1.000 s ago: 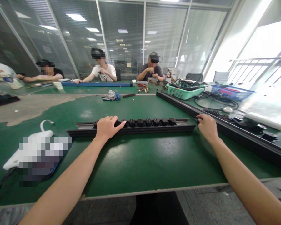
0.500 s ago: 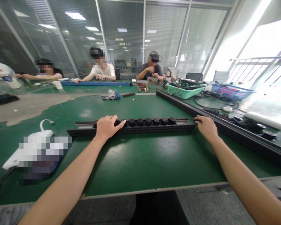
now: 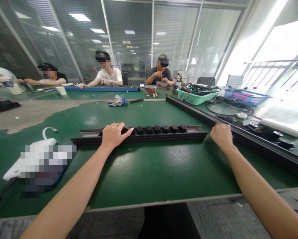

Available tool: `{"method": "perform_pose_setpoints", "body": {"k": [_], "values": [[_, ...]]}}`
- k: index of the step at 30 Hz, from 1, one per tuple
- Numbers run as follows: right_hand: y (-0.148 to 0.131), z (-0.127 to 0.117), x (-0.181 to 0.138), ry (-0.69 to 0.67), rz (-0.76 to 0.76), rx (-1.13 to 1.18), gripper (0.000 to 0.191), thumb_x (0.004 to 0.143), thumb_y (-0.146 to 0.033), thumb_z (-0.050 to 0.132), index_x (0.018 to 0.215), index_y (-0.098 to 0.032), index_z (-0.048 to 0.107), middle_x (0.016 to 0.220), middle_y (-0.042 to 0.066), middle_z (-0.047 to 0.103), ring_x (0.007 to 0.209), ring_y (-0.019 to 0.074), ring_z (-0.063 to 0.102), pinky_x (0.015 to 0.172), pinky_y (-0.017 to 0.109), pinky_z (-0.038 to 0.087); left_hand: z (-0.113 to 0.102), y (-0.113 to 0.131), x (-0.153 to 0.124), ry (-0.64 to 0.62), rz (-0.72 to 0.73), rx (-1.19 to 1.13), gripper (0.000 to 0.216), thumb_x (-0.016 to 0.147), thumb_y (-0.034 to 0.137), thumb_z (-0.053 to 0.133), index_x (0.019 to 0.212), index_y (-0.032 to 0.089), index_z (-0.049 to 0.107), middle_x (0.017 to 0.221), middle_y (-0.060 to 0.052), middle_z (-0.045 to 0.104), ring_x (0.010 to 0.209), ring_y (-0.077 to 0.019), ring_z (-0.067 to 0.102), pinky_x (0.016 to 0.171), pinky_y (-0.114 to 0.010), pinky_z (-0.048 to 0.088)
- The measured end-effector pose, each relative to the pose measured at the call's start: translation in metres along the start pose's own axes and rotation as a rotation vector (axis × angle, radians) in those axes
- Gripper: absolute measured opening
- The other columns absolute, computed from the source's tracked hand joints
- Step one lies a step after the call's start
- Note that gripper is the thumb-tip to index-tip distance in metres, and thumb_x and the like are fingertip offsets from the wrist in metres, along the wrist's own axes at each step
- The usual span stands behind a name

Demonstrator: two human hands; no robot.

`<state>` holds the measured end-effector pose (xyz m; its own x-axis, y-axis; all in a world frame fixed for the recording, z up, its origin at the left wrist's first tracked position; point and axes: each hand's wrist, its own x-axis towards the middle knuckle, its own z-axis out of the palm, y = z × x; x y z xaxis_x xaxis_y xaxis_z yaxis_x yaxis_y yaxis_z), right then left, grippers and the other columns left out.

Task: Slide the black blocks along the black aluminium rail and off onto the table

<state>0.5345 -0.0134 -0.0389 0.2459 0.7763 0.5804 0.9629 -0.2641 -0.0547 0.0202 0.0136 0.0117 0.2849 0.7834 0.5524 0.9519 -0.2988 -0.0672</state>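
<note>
A short black channel [image 3: 149, 137] lies crosswise on the green table, with a row of round black socket-like modules [image 3: 165, 128] set along it. My left hand [image 3: 114, 134] grips its left part, fingers over the far side and thumb along the modules; some modules are hidden beneath it. Just past the channel's right end, my right hand [image 3: 222, 135] is closed in a fist, apart from the channel. Whether anything is inside that fist is hidden. A long black rail [image 3: 253, 142] runs diagonally close beside this hand.
At left lie a white device [image 3: 36, 159] with a cable and a dark flat item [image 3: 56, 176]. A green basket [image 3: 197, 97] of cables and a blue basket [image 3: 248, 98] stand at the back right. Several co-workers sit across the table [image 3: 149, 172]; one touches a blue bar [image 3: 101, 89].
My right hand has moved slightly right, away from the channel's end, and its fingers have curled in. My left hand and the channel stay where they were.
</note>
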Motion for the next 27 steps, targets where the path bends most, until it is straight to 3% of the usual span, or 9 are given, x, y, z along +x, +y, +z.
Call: {"method": "perform_pose_setpoints", "body": {"k": [7,11,14,27], "values": [[-0.040,-0.019,-0.007,0.158,-0.249,0.395,0.036,0.096,-0.026,0.038,0.114,-0.015,0.068,0.110,0.015,0.072,0.111,0.0286,0.063,0.113,0.062,0.034,-0.001,0.001,-0.001,-0.005,-0.014,-0.020,0.060,0.093,0.072,0.033,0.088,0.022,0.067,0.088,-0.011,0.073,0.089,-0.0290,0.066,0.073,-0.038,0.043],[-0.077,-0.038,-0.021,0.090,-0.505,0.599,0.040,0.101,-0.030,0.038,0.133,-0.021,0.058,0.130,0.011,0.066,0.123,0.0244,0.059,0.119,0.059,0.030,-0.002,0.002,-0.001,-0.006,-0.009,-0.012,0.061,0.093,0.072,0.033,0.089,0.022,0.067,0.088,-0.011,0.073,0.090,-0.0296,0.066,0.074,-0.038,0.043],[-0.097,-0.045,-0.033,0.033,-0.612,0.660,0.044,0.103,-0.029,0.036,0.144,-0.024,0.051,0.143,0.010,0.058,0.132,0.0229,0.054,0.122,0.057,0.028,-0.002,0.002,-0.001,-0.009,-0.008,-0.005,0.062,0.093,0.072,0.032,0.089,0.022,0.067,0.088,-0.011,0.073,0.090,-0.0299,0.067,0.074,-0.039,0.044],[-0.106,-0.045,-0.041,-0.008,-0.554,0.634,0.045,0.103,-0.028,0.035,0.144,-0.024,0.053,0.147,0.009,0.055,0.136,0.0246,0.051,0.118,0.049,0.041,-0.001,0.001,-0.001,-0.005,-0.013,-0.004,0.061,0.093,0.073,0.032,0.090,0.022,0.067,0.089,-0.011,0.073,0.091,-0.0295,0.067,0.074,-0.038,0.044]]}}
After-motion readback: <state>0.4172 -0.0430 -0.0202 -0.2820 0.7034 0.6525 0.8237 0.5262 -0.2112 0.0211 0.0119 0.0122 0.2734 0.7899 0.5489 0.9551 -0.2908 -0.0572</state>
